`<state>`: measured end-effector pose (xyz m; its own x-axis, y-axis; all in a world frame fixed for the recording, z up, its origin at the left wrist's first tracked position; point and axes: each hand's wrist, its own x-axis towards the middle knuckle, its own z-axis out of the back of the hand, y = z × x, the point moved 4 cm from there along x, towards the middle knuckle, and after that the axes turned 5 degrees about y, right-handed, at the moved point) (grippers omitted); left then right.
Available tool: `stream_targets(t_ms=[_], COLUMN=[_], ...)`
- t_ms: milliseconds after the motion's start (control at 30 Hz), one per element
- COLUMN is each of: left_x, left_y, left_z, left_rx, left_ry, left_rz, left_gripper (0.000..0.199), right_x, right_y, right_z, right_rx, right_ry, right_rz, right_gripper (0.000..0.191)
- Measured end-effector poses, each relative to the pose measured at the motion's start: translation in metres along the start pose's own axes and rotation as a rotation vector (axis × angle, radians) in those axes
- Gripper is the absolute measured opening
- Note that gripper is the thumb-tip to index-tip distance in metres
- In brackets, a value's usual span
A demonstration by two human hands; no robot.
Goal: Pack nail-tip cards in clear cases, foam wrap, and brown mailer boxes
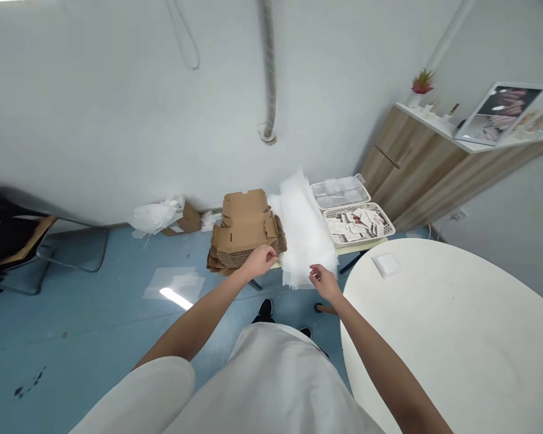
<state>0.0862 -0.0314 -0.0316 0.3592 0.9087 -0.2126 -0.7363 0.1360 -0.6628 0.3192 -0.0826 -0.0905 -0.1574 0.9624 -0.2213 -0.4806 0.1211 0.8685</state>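
Note:
My left hand [259,261] is over the front right edge of a stack of flat brown cardboard boxes [244,224], its fingers curled together; whether they pinch anything is too small to tell. To the right, my right hand [324,281] is at the front edge of a pile of white translucent foam sheets [305,229], fingers bent and apart, with nothing visible in them. Behind the sheets lies a white basket of clear plastic packets [339,191]. Nearer, a second white basket [390,230] holds printed cards [357,223].
A round white table [452,325] at the right bears a small white packet [386,264]. Beyond it is a wooden cabinet [416,157]. A chair [72,265] stands at the left. White plastic bags [156,216] and an open carton [187,218] lie by the wall.

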Motion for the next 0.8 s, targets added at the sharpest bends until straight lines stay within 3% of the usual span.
stream_targets(t_ms=[167,300,367,467,600,800], left_x=[-0.008,-0.004,-0.001,0.005,0.009,0.007], left_y=[0.043,0.073,0.086,0.102,0.117,0.123], left_z=[0.037,0.054,0.060,0.065,0.068,0.074], left_rx=[0.223,0.350,0.412,0.444,0.339,0.219], left_ry=[-0.094,-0.088,-0.070,-0.025,0.066,0.174], left_rz=[0.108,0.171,0.212,0.248,0.236,0.203], left_gripper=[0.031,0.036,0.041,0.054,0.068,0.096], right_x=[0.037,0.066,0.081,0.104,0.130,0.146], right_y=[0.065,0.115,0.134,0.147,0.137,0.106], right_z=[-0.035,-0.088,-0.111,-0.125,-0.111,-0.067], right_rx=[-0.303,-0.591,-0.709,-0.835,-0.852,-0.516], right_ry=[-0.007,0.116,0.086,-0.048,-0.161,-0.216], right_rz=[0.262,0.459,0.491,0.390,0.098,-0.225], right_gripper=[0.034,0.033,0.029,0.033,0.049,0.017])
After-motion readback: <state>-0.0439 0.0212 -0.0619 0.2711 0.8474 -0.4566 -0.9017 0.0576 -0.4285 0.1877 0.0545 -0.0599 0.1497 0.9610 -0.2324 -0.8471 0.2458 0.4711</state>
